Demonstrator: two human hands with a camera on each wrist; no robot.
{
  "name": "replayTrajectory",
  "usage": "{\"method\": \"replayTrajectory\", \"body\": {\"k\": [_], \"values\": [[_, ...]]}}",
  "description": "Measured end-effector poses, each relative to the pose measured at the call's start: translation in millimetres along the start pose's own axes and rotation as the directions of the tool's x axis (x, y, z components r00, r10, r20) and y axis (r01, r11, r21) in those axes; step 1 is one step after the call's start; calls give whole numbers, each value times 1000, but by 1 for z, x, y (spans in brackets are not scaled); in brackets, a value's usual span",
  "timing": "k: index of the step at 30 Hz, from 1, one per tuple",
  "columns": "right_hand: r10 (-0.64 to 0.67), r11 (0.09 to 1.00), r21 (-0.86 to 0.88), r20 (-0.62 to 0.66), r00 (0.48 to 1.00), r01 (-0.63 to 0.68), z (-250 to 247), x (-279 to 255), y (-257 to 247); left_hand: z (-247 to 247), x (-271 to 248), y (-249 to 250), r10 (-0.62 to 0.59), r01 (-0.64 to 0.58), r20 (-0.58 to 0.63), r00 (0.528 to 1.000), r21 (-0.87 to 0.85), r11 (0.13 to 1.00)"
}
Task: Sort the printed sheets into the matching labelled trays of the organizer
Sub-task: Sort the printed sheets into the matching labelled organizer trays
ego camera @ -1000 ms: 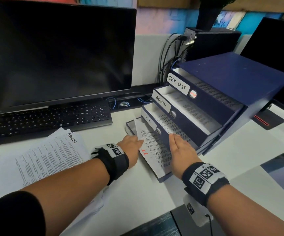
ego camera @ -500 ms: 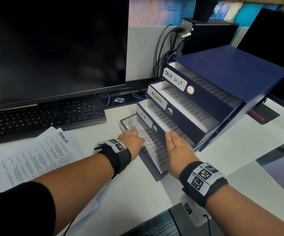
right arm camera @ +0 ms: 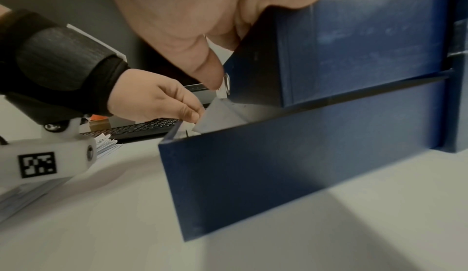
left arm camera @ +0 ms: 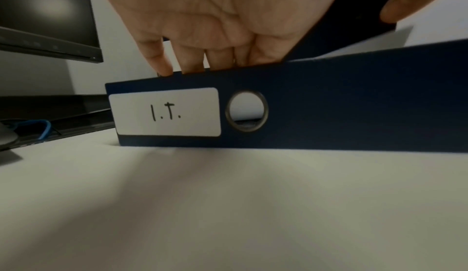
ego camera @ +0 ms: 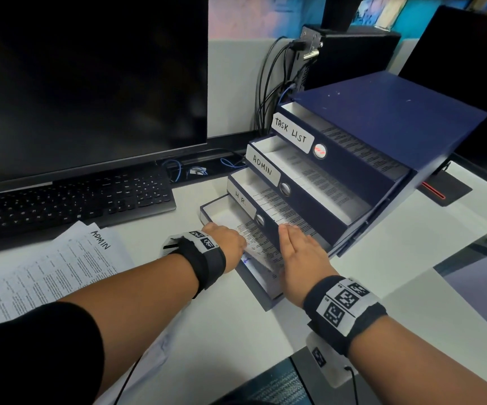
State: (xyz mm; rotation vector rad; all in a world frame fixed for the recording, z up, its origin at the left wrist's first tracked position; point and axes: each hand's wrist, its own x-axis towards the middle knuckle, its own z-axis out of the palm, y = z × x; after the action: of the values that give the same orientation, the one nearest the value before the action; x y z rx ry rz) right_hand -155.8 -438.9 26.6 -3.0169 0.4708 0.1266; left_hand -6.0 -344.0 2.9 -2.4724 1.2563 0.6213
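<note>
The dark blue organizer (ego camera: 382, 112) has trays labelled TASK LIST, ADMIN and H.R., each holding printed paper. In the left wrist view the bottom tray's front wall (left arm camera: 329, 115) reads I.T. A printed sheet (ego camera: 261, 247) lies in this bottom tray (ego camera: 207, 209), its near corner still raised (right arm camera: 217, 113). My left hand (ego camera: 224, 238) reaches over the front wall. Its fingers (left arm camera: 215, 61) dip straight down behind the wall onto the sheet's near edge, thumb apart. My right hand (ego camera: 298, 252) lies flat, fingers straight, on the sheet beside the H.R. tray.
A stack of printed sheets (ego camera: 61, 267), the top one marked ADMIN, lies on the white desk at the left. Behind it are a black keyboard (ego camera: 75, 203) and a large monitor (ego camera: 90, 83). Cables (ego camera: 271, 83) hang behind the organizer. A second dark screen (ego camera: 470, 68) stands at the right.
The sheet, held tilted above the bottom tray a second ago, has come down into it and slid further under the H.R. tray. Both hands followed it down and forward.
</note>
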Motion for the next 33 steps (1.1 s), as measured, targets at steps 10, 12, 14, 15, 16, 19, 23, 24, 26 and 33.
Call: {"method": "replayTrajectory", "body": {"k": [10,12,14,15,16,19,23,24,26,33], "values": [[12,1000,-11,42,999,-12,-4,-1,-1,12,-13,3,51,-53,-85,995,-21,998],[13,1000,-3,43,999,-13,-4,-1,-1,12,-18,1,67,-72,-94,993,-60,996],[31,999,-25,67,997,-29,-8,-2,-3,13,-24,-2,71,-82,-123,990,-89,993],[52,998,-43,81,995,-49,-10,-3,-4,14,-29,-4,68,-83,-138,988,-104,991],[70,996,-53,89,994,-66,-12,-2,-7,15,-34,-8,59,-78,-156,986,-121,990],[33,996,-84,57,998,-28,-21,-1,-24,22,-51,-26,19,-61,-232,973,-176,982],[-219,966,-149,-40,975,211,-21,15,-76,44,-83,-64,-91,35,-255,963,-219,975],[-271,955,-123,-6,963,268,-20,18,-92,51,-92,-74,-121,62,-251,960,-232,971],[-385,921,-41,63,921,388,-11,26,-126,66,-117,-98,-193,126,-235,953,-272,954],[-477,876,73,267,837,476,43,39,-205,122,-201,-170,-454,406,-51,889,-370,836]]}}
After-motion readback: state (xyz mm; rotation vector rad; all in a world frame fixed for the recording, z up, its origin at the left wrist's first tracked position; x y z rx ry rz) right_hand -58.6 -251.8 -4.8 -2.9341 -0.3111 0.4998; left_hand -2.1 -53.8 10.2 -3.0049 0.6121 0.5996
